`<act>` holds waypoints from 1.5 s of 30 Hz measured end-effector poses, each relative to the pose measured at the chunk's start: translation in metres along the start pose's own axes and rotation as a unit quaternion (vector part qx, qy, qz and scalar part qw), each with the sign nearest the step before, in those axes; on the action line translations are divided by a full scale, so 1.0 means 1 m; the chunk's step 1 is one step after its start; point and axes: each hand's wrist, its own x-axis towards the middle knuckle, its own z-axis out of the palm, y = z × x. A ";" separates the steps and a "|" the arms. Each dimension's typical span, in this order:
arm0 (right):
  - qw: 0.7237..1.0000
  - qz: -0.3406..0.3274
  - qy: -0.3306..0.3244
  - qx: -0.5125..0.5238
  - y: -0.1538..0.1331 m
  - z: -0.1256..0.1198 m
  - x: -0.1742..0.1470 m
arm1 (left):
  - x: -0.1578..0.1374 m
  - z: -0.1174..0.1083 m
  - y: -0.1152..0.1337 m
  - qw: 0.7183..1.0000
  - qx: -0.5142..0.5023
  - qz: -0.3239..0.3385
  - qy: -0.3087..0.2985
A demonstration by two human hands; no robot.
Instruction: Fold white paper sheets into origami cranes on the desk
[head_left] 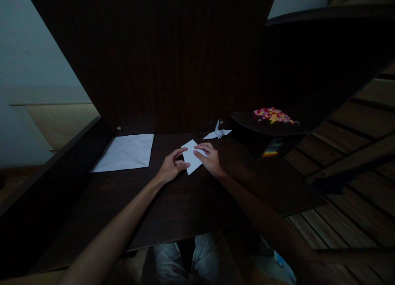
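Head view: left hand (173, 165) and right hand (211, 158) both grip folded paper (189, 157); a paper crane (220, 133) sits beyond on the bench (173, 215).

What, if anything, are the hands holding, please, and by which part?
A folded white paper: left hand on its left edge, right hand on its right side.

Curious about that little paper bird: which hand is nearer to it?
The right hand, on the near side of the paper bird, touching the folded paper; the left hand is farther off, at that paper's left side.
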 end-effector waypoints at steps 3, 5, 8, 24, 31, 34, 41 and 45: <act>1.000 0.000 -0.001 -0.005 -0.002 0.000 0.000 | -0.001 0.002 0.001 1.000 0.003 -0.001 -0.003; 1.000 -0.001 0.002 -0.017 -0.003 0.000 -0.001 | -0.002 0.003 0.003 1.000 0.011 -0.002 -0.005; 0.999 -0.006 0.009 -0.037 -0.004 0.000 -0.002 | -0.005 0.006 0.006 1.000 0.024 -0.004 -0.010; 0.999 0.002 0.035 0.010 -0.004 0.001 0.000 | -0.008 0.007 0.007 0.998 0.021 -0.030 -0.059; 0.983 0.100 0.059 0.139 -0.008 -0.005 0.006 | -0.002 0.002 0.005 1.000 0.022 0.003 0.008; 0.970 0.133 0.044 0.200 -0.010 -0.006 0.007 | -0.001 0.000 0.006 0.999 0.011 0.008 0.029; 0.973 0.141 0.015 0.183 -0.006 -0.005 0.005 | 0.004 -0.003 -0.001 0.997 -0.006 0.033 0.065; 0.980 0.115 -0.004 0.161 -0.007 -0.005 0.005 | 0.006 -0.005 -0.003 0.996 -0.012 0.043 0.081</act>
